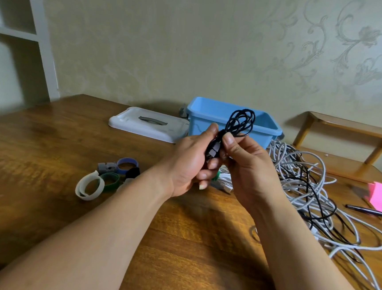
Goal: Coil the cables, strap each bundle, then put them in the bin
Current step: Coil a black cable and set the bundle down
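The left hand (190, 165) and right hand (245, 170) pinched a coiled black cable (241, 122) at its neck, possibly fastening a strap there. Loose straps (109, 179) and tangled cables (302, 177) waited on the table (46, 155); beyond, the blue bin (210, 128) showed no bundle.

Pale wallpaper (194, 41) (floral scrolls at upper right) backs a brown wooden counter (46, 150). White shelving (36, 8) fills the upper left; a wooden rack (353, 127) stands at right.
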